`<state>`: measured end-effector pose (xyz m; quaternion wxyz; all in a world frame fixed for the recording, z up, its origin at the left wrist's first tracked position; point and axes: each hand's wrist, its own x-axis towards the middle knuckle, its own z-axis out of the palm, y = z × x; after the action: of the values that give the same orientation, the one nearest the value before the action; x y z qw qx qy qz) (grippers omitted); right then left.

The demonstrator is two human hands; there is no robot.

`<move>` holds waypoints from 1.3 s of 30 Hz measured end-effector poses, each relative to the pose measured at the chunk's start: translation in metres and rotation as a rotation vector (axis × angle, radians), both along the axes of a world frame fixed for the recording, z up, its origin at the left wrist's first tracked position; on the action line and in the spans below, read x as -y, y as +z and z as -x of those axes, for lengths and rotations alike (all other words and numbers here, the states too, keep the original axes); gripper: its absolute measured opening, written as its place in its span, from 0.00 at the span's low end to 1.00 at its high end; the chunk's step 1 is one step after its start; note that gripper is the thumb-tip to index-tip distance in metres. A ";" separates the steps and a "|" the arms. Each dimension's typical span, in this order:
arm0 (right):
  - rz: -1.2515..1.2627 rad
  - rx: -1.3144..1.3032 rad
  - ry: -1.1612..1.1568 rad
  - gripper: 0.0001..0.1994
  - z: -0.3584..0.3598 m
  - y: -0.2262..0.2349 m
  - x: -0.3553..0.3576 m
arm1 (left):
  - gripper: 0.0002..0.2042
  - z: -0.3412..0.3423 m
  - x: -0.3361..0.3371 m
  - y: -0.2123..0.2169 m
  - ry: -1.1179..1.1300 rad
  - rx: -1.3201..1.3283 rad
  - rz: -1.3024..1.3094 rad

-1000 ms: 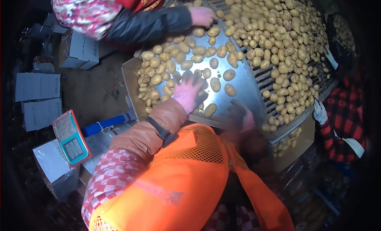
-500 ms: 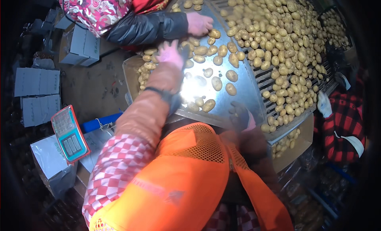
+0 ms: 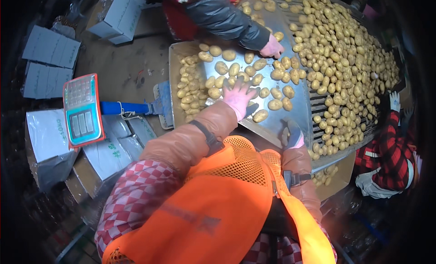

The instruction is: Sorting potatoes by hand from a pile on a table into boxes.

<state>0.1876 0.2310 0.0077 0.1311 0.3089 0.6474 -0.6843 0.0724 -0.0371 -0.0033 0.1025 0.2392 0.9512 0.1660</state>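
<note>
The left hand (image 3: 238,98), in a pink glove with grey fingers, was near the centre of the frame, palm down and fingers splayed wide, its fingertips reaching in among the potatoes (image 3: 275,104); none could be seen gripped in it. Potatoes lay just above, left and right of that hand, and one lay just below and to its right. The right hand (image 3: 293,134), gloved alike, was lower and farther right, at the near edge of the metal sorting tray (image 3: 297,112), its grey fingers bent; whether it held anything could not be told. To the left, the tray met an open cardboard carton (image 3: 176,53) heaped with more potatoes. At upper centre, a co-worker's hand (image 3: 272,47), below a black sleeve (image 3: 234,24), was near the potatoes at the tray's far side. From centre right to the upper right, a slatted conveyor (image 3: 319,108) carried a dense spread of potatoes, and a second carton (image 3: 340,177) with potatoes stood under its near end. At the right, another person in a red-and-black checked shirt (image 3: 387,159) had a white-gloved hand (image 3: 394,101) by the conveyor's edge. At the left stood a red-framed digital scale (image 3: 83,110) on a blue pole (image 3: 125,108), with white boxes (image 3: 50,53) beyond it at upper left. The wearer's orange vest (image 3: 181,239) filled the lower middle.
</note>
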 end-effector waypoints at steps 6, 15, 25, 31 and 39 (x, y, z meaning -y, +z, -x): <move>0.041 0.096 -0.141 0.24 -0.011 -0.004 0.009 | 0.28 -0.018 0.007 -0.005 -0.014 -0.124 -0.013; 0.202 0.052 -0.028 0.25 -0.011 -0.003 0.032 | 0.26 -0.033 0.079 0.001 0.185 -0.246 -0.033; 0.092 0.041 0.272 0.31 -0.019 0.001 0.046 | 0.20 -0.030 0.115 -0.063 0.555 0.236 -0.050; 0.098 0.011 0.334 0.31 -0.019 -0.003 0.035 | 0.15 -0.077 0.144 -0.085 0.660 0.244 0.001; 0.124 0.067 0.363 0.26 -0.008 0.000 0.034 | 0.22 -0.272 0.251 -0.042 1.324 0.509 0.194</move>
<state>0.1953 0.1967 0.0077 0.2926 0.2012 0.6445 -0.6771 0.3440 -0.2880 -0.0453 0.2199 -0.4446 0.8537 0.1587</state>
